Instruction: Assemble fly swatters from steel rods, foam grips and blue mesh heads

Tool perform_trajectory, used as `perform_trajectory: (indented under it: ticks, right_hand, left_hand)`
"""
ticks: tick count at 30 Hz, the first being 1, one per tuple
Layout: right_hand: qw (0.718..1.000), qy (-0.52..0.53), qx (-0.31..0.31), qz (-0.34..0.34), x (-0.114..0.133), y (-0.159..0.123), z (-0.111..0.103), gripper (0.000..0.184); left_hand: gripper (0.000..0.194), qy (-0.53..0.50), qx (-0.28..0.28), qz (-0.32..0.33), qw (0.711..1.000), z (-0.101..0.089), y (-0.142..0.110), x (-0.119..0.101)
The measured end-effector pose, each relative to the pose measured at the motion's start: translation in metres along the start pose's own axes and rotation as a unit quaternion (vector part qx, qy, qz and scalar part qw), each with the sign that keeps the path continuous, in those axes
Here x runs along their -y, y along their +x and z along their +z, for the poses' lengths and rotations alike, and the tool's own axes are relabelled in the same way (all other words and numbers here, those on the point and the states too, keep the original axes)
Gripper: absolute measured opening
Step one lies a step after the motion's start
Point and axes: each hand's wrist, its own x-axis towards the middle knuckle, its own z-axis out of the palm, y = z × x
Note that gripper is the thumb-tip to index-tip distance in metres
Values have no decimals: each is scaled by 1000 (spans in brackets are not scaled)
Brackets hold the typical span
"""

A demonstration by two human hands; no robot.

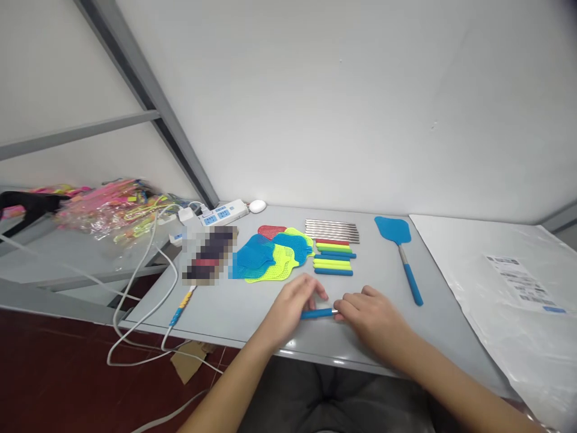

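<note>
A blue fly swatter handle lies level low over the grey table, a short bit of bright metal rod showing at its right end. My left hand is curled round the handle's left end. My right hand pinches the metal rod, most of which is hidden under the fingers. Beyond my hands are several loose handles in blue, yellow, green and red. Behind them lies a row of metal rods. Mesh swatter heads in blue, yellow and red overlap to the left. A whole blue fly swatter rests to the right.
At the far left stand a power strip and a round white object. A pixelated item with a cable lies in front. White plastic sheeting with a label covers the right side. Bagged colourful goods sit beyond the frame.
</note>
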Motion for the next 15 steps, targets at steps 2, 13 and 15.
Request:
perform_trajectory:
  ticks: [2, 13, 15]
  right_hand:
    - [1000, 1, 10, -23, 2, 14, 0, 23]
    - [997, 22, 39, 67, 25, 149, 33, 51]
    - [995, 26, 84, 54, 36, 171, 53, 59]
  left_hand:
    - [32, 89, 47, -12, 995, -11, -13, -6]
    - [32, -305, -243, 8, 921, -62, -57, 35]
    - [32, -365, -284, 36, 886, -63, -58, 38]
